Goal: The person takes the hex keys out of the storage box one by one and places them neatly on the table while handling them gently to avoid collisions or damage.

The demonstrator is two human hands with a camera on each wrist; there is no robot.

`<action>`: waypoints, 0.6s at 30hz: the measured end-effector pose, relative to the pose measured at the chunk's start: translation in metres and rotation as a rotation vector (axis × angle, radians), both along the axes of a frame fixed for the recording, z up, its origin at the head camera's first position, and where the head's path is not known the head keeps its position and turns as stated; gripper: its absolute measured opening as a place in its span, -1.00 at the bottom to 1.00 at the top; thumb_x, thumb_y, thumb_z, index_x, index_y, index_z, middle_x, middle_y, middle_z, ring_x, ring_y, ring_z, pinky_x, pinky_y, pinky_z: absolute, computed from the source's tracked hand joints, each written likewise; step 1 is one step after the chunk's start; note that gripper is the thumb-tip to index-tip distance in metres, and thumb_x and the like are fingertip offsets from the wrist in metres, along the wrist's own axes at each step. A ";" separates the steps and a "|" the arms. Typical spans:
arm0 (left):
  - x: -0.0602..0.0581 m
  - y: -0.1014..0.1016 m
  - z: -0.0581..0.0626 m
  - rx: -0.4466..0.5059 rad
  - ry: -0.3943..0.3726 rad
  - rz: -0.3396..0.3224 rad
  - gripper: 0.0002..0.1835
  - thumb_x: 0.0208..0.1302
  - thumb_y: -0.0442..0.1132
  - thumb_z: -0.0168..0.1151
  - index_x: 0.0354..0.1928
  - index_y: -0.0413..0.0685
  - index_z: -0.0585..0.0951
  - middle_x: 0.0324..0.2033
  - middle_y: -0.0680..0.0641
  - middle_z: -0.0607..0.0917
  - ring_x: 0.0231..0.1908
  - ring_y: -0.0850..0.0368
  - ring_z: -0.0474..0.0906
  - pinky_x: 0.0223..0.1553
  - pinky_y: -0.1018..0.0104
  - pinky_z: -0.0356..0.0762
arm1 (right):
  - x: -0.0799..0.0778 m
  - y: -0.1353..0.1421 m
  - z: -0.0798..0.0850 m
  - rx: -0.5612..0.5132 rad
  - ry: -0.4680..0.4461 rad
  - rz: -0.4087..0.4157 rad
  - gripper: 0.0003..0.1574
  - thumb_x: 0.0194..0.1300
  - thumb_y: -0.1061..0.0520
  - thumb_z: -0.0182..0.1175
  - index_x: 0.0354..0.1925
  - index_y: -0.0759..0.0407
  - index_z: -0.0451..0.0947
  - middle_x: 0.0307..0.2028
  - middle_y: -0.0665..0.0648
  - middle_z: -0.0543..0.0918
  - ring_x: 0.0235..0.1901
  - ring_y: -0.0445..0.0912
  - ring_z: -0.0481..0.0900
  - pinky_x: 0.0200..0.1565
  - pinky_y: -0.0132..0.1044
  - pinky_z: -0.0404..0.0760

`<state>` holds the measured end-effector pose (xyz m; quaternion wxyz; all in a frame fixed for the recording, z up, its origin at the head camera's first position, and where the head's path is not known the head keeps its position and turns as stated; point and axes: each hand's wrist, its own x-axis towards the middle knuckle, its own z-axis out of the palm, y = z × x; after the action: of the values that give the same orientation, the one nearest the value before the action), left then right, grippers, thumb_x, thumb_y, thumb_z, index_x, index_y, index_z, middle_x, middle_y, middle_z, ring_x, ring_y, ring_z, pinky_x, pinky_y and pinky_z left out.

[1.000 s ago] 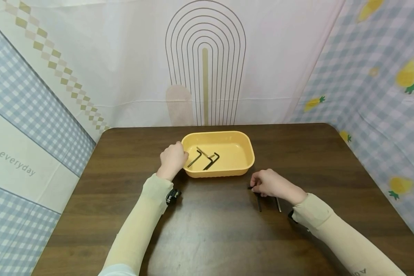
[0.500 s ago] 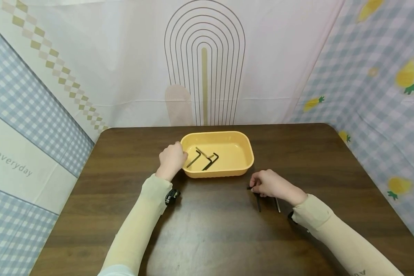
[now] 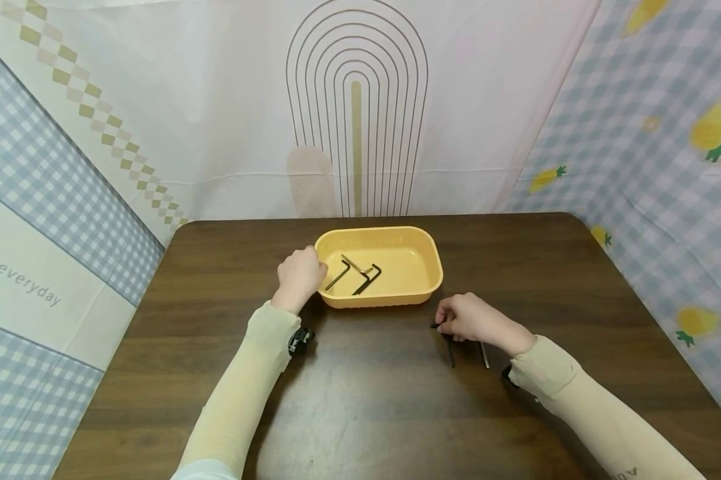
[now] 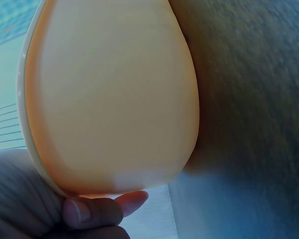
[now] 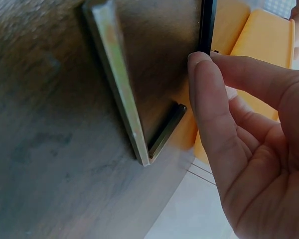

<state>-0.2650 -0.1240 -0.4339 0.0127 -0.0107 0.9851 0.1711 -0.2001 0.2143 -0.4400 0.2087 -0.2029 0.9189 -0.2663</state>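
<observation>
My left hand (image 3: 299, 275) grips the left end of a yellow plastic basin (image 3: 405, 270), fingers curled at the rim, as the left wrist view shows from the side. Inside the basin's left half lie several L-shaped hex keys (image 3: 338, 275), dark and metallic. On the table to the right of the basin, my right hand (image 3: 473, 319) pinches a black hex key (image 5: 206, 27) between thumb and fingertips. A second, shinier hex key (image 5: 120, 84) lies beside it, partly hidden under the hand in the head view.
Everything stands on a dark brown wooden table (image 3: 360, 400). A white printed cloth (image 3: 234, 120) hangs behind the table's back edge, and blue checked cloth (image 3: 648, 167) hangs at the sides. The basin sits near the back, between both hands.
</observation>
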 end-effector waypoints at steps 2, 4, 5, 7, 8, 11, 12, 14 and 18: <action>-0.001 -0.001 0.000 -0.001 0.007 0.000 -0.73 0.42 -0.14 0.10 -0.14 -0.24 0.57 -0.46 -0.12 0.61 -0.47 -0.05 0.58 -0.46 0.06 0.51 | -0.002 -0.001 0.000 0.006 -0.001 0.000 -0.93 0.32 0.28 0.30 -0.31 0.15 0.60 -0.53 0.03 0.62 -0.60 -0.14 0.56 -0.49 -0.25 0.57; -0.002 -0.001 0.001 -0.002 0.016 0.003 -0.73 0.42 -0.13 0.10 -0.14 -0.24 0.57 -0.45 -0.13 0.61 -0.46 -0.07 0.59 -0.44 0.04 0.52 | -0.003 -0.001 0.001 0.009 0.002 0.004 -0.94 0.32 0.28 0.29 -0.31 0.16 0.60 -0.52 0.02 0.62 -0.59 -0.14 0.57 -0.48 -0.26 0.58; -0.002 -0.002 0.001 -0.002 0.019 0.005 -0.73 0.42 -0.13 0.11 -0.15 -0.24 0.57 -0.45 -0.13 0.61 -0.46 -0.07 0.59 -0.44 0.04 0.52 | -0.004 -0.002 0.002 0.012 0.001 0.002 -0.94 0.32 0.28 0.30 -0.31 0.16 0.60 -0.52 0.02 0.63 -0.59 -0.14 0.57 -0.48 -0.26 0.59; -0.003 -0.002 0.001 0.000 0.023 0.005 -0.74 0.42 -0.13 0.11 -0.16 -0.23 0.57 -0.45 -0.13 0.61 -0.46 -0.07 0.59 -0.44 0.04 0.52 | -0.006 -0.002 0.002 0.014 0.006 0.005 -0.94 0.32 0.27 0.29 -0.31 0.16 0.60 -0.53 0.02 0.63 -0.59 -0.14 0.57 -0.48 -0.27 0.59; -0.003 -0.002 0.001 0.000 0.022 0.004 -0.74 0.42 -0.13 0.11 -0.16 -0.23 0.57 -0.45 -0.13 0.61 -0.47 -0.07 0.59 -0.45 0.04 0.52 | -0.006 -0.002 0.002 0.014 0.006 0.006 -0.94 0.32 0.27 0.29 -0.31 0.17 0.60 -0.53 0.03 0.63 -0.59 -0.14 0.57 -0.48 -0.27 0.59; -0.004 -0.001 0.001 0.004 0.017 0.002 -0.75 0.42 -0.14 0.10 -0.16 -0.23 0.56 -0.46 -0.13 0.61 -0.47 -0.06 0.58 -0.45 0.05 0.51 | -0.006 -0.002 0.001 0.014 0.005 0.004 -0.95 0.32 0.28 0.29 -0.31 0.18 0.60 -0.54 0.03 0.63 -0.60 -0.14 0.57 -0.49 -0.28 0.59; -0.004 -0.001 0.001 0.004 0.014 0.001 -0.75 0.42 -0.14 0.10 -0.16 -0.23 0.56 -0.46 -0.13 0.60 -0.47 -0.06 0.58 -0.45 0.05 0.51 | -0.006 -0.002 0.001 0.013 0.006 0.007 -0.95 0.32 0.28 0.29 -0.31 0.18 0.60 -0.54 0.03 0.62 -0.60 -0.15 0.56 -0.49 -0.28 0.58; -0.003 -0.001 0.000 0.004 0.009 -0.001 -0.75 0.42 -0.14 0.09 -0.16 -0.23 0.56 -0.46 -0.13 0.60 -0.47 -0.06 0.58 -0.45 0.05 0.51 | -0.005 -0.001 0.000 0.014 0.005 0.006 -0.95 0.33 0.27 0.29 -0.31 0.18 0.60 -0.54 0.03 0.62 -0.60 -0.15 0.56 -0.49 -0.28 0.58; -0.002 0.000 -0.001 0.005 0.007 -0.004 -0.75 0.41 -0.14 0.08 -0.18 -0.22 0.56 -0.47 -0.12 0.60 -0.47 -0.07 0.58 -0.45 0.04 0.51 | -0.003 -0.001 -0.001 0.013 0.002 0.004 -0.95 0.33 0.27 0.29 -0.30 0.18 0.60 -0.54 0.03 0.62 -0.59 -0.15 0.56 -0.49 -0.28 0.58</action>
<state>-0.2672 -0.1243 -0.4353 0.0097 -0.0080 0.9847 0.1736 -0.2030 0.2136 -0.4414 0.2095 -0.2035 0.9204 -0.2599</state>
